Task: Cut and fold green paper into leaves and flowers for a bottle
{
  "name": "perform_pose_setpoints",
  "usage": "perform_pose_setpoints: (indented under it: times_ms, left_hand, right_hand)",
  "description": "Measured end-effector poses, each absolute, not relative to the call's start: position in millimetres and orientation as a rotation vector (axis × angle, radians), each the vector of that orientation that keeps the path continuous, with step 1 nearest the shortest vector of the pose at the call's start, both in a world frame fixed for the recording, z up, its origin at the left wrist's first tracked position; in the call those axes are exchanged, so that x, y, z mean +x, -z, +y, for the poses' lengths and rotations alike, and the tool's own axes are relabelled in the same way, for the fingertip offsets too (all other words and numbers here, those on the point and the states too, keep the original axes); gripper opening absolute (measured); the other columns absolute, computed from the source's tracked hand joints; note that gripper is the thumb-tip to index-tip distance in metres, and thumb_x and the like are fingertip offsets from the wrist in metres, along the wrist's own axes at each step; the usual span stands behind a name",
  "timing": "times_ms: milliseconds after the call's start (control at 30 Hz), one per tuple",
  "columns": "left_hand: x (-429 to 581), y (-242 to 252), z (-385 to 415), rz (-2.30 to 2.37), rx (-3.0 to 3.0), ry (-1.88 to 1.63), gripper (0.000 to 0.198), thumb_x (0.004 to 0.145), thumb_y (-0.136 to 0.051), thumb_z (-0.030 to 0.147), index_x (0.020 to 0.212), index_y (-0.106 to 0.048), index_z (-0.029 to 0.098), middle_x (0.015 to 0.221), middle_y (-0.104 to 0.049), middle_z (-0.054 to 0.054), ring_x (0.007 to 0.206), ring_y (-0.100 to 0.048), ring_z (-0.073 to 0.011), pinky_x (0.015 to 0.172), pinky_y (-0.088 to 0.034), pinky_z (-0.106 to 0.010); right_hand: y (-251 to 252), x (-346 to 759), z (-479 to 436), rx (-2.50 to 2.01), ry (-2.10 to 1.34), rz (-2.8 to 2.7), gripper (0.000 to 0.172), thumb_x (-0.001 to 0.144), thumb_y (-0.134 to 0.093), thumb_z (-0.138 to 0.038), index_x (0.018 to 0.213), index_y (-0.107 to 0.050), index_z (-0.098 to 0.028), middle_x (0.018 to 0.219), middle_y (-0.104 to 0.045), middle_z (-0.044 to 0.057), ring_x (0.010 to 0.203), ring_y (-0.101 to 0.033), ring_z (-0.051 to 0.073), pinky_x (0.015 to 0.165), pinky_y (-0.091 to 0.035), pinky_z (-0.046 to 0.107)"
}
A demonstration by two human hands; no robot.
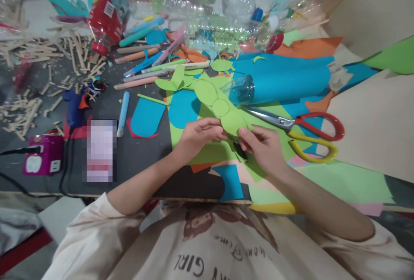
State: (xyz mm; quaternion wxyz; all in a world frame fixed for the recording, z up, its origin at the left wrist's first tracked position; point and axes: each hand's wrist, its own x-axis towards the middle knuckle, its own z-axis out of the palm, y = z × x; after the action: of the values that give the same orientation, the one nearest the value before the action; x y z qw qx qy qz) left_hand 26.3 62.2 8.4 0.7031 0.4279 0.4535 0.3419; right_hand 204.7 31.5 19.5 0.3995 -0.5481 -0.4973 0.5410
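Observation:
Both of my hands hold a green paper propeller, which has a round centre and rounded blades. My left hand has its fingers closed at the lower blade's left edge. On the other side, my right hand pinches the same blade between thumb and fingers. Just right of the propeller lie scissors with one red and one yellow handle. Behind it a clear bottle wrapped in blue paper rests on its side. More green paper blades lie beyond my left hand.
A phone, a blue glue gun with a cord and a purple power adapter sit at left. Wooden sticks are scattered there. Several markers, clear plastic bottles and a red-labelled bottle fill the back.

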Motion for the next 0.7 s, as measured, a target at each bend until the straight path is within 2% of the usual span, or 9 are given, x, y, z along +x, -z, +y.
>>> perform_pose_setpoints:
  times_ms: [67,167,233,333,433,500,567,633,700]
  left_hand:
    - [27,-10,61,1.022,1.008,-0.741,0.040,0.069,-0.078,0.054,0.074,-0.060,0.018,0.065,-0.069,0.000,0.064,-0.070,-0.0163,0.063,-0.053,-0.027]
    - [26,-14,62,1.083,1.010,-0.778,0.040,0.073,-0.075,0.053,0.066,-0.054,0.019,0.053,-0.064,0.003,0.053,-0.065,-0.0130,0.056,-0.050,-0.025]
    - [24,-15,64,1.107,0.969,-0.807,0.039,0.073,-0.076,0.051,0.068,-0.053,0.019,0.051,-0.064,0.003,0.048,-0.063,-0.0124,0.052,-0.049,-0.023]
    - [23,-12,67,1.130,0.913,-0.891,0.039,0.069,-0.080,0.047,0.080,-0.054,0.020,0.046,-0.063,0.005,0.048,-0.065,-0.0143,0.052,-0.051,-0.024]
    - [23,-8,69,1.152,0.882,-0.962,0.039,0.068,-0.080,0.045,0.080,-0.054,0.020,0.046,-0.064,0.003,0.052,-0.068,-0.0174,0.056,-0.054,-0.028]
    - [23,-8,69,1.139,0.891,-0.929,0.034,0.072,-0.076,0.046,0.072,-0.057,0.018,0.051,-0.067,-0.002,0.060,-0.071,-0.0201,0.059,-0.055,-0.029]
    - [24,-10,68,1.116,0.891,-0.883,0.033,0.074,-0.073,0.046,0.066,-0.061,0.017,0.057,-0.070,-0.006,0.068,-0.073,-0.0218,0.062,-0.055,-0.030]
    - [25,-11,68,1.112,0.865,-0.879,0.032,0.072,-0.076,0.045,0.066,-0.063,0.016,0.061,-0.071,-0.005,0.069,-0.073,-0.0209,0.064,-0.056,-0.030]
    - [26,-11,67,1.122,0.841,-0.897,0.033,0.066,-0.081,0.044,0.067,-0.062,0.017,0.061,-0.071,-0.003,0.065,-0.071,-0.0184,0.064,-0.055,-0.030]
  right_hand:
    - [-21,204,33,-1.387,-1.373,-1.413,0.058,0.083,-0.060,-0.064,0.048,-0.047,-0.020,0.042,-0.041,-0.004,0.041,-0.033,0.007,0.042,-0.026,0.025]
    - [-31,210,36,-1.356,-1.335,-1.669,0.050,0.087,-0.055,-0.060,0.058,-0.059,-0.019,0.053,-0.057,0.001,0.046,-0.045,0.011,0.044,-0.031,0.025]
    - [-41,224,38,-1.400,-1.216,-1.832,0.041,0.092,-0.050,-0.053,0.074,-0.067,-0.020,0.070,-0.069,0.005,0.056,-0.056,0.015,0.051,-0.040,0.027]
    - [-54,263,36,-1.723,-0.738,-2.055,0.034,0.092,-0.050,-0.050,0.092,-0.068,-0.021,0.086,-0.073,0.011,0.074,-0.065,0.024,0.063,-0.047,0.034]
    - [-50,312,31,-1.910,-0.348,-2.271,0.037,0.092,-0.042,-0.042,0.107,-0.065,-0.018,0.103,-0.072,0.019,0.090,-0.066,0.034,0.072,-0.050,0.043]
    - [-40,337,26,-1.969,-0.349,-2.374,0.036,0.088,-0.045,-0.035,0.118,-0.060,-0.020,0.108,-0.071,0.018,0.090,-0.065,0.033,0.075,-0.051,0.043]
    - [-31,350,23,-1.970,-0.332,-2.442,0.047,0.083,-0.049,-0.026,0.129,-0.053,-0.018,0.115,-0.067,0.021,0.092,-0.065,0.032,0.075,-0.051,0.042]
    - [-25,351,23,-1.972,-0.271,-2.498,0.061,0.081,-0.051,-0.021,0.141,-0.043,-0.014,0.115,-0.064,0.023,0.100,-0.062,0.034,0.080,-0.051,0.042]
    - [-23,349,25,-1.921,-0.219,-2.563,0.065,0.081,-0.052,-0.019,0.145,-0.041,-0.013,0.110,-0.063,0.022,0.101,-0.060,0.035,0.083,-0.051,0.044]
